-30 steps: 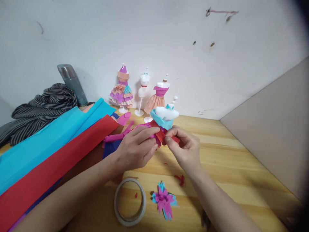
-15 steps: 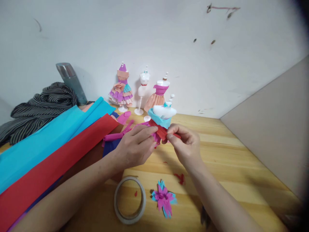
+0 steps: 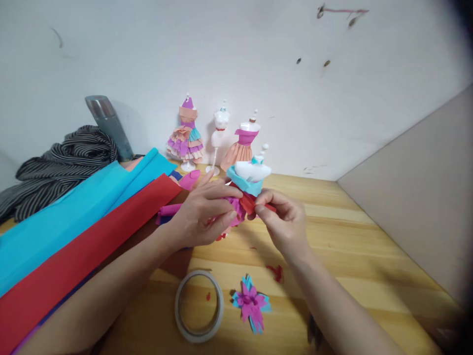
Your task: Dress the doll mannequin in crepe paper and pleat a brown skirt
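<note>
Pale wooden tabletop (image 3: pixel 340 231) before a white wall (image 3: pixel 148 49). Your right hand (image 3: pixel 283 217) pinches a red strip (image 3: pixel 248 203) below the turquoise top (image 3: pixel 246 184) of the nearest mannequin (image 3: pixel 253 171). Your left hand (image 3: pixel 203 209), fingers spread, reaches the strip's other side; whether it grips anything is hard to tell. Nearer you lie a tape roll (image 3: pixel 199 338) and a paper flower (image 3: pixel 252 303).

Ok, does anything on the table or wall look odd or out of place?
Yes: loose red scraps lie near the paper flower, and a red bit sits within the ring of the tape roll, like stray offcuts. The wall has dark spots that may be holes or stains.
</note>
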`<state>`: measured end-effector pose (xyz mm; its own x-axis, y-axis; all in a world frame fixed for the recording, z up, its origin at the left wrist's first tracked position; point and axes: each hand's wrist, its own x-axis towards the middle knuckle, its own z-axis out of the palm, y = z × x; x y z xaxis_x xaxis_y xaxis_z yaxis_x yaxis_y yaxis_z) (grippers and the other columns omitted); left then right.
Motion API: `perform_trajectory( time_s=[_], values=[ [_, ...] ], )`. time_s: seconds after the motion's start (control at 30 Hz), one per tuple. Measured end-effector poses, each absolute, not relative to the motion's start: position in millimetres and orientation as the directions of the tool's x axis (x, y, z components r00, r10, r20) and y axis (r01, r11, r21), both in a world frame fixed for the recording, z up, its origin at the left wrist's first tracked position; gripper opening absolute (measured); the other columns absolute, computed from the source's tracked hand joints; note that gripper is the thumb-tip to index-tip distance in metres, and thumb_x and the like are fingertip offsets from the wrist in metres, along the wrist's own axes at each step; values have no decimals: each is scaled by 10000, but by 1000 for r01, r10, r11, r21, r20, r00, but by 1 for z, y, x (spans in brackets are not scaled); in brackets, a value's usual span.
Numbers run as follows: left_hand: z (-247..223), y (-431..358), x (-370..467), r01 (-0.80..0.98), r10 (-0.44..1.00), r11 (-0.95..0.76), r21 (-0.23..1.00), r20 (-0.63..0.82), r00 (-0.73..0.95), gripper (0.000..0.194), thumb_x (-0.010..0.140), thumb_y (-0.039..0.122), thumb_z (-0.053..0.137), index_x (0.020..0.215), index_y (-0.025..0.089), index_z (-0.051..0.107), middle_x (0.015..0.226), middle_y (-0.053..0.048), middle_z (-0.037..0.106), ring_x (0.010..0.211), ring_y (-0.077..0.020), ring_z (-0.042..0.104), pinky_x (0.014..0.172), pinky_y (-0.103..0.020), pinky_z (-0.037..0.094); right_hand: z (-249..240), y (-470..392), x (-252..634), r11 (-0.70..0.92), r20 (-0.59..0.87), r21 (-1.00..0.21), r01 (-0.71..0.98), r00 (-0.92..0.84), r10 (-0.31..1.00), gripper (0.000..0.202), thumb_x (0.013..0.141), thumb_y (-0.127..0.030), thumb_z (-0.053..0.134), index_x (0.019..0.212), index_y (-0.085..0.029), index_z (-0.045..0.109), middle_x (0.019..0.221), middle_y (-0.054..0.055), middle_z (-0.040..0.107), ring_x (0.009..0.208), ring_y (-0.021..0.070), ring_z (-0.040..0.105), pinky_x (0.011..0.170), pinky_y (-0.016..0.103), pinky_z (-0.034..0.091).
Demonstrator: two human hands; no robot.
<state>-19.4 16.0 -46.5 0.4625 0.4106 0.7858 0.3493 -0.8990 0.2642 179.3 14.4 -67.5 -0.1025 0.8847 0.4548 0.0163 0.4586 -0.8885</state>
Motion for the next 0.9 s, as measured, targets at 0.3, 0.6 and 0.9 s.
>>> perform_trajectory(
  time_s=[0.3, 0.6, 0.9],
  values=[
    [-44, 15, -19, 428, 411, -881, 203, 779, 474, 241, 858, 143, 517, 657, 180, 645, 1009, -27, 753, 965, -194, 669, 933, -384, 486, -66, 13, 178, 466, 459, -881, 76, -97, 883, 113, 749, -165, 599, 638, -185, 597, 602, -18, 574, 560, 132, 538, 557, 267, 426],
    [-47, 12, -17, 470, 451, -857, 211, 750, 484, 258, 876, 150, 498, 672, 179, 652, 1084, -42, 740, 917, -185, 691, 939, -389, 477, -63, 11, 177, 482, 472, -866, 133, -98, 876, 112, 746, -180, 597, 635, -188, 585, 601, -15, 573, 555, 137, 545, 551, 269, 431],
    [-55, 16, -18, 494, 367, -866, 83, 776, 513, 227, 888, 153, 498, 713, 171, 642, 1106, -54, 730, 1041, -223, 659, 960, -414, 466, -57, 7, 182, 604, 590, -761, 239, -134, 796, 150, 827, -216, 580, 679, -190, 594, 630, 1, 575, 579, 148, 550, 558, 291, 425]
  ],
)
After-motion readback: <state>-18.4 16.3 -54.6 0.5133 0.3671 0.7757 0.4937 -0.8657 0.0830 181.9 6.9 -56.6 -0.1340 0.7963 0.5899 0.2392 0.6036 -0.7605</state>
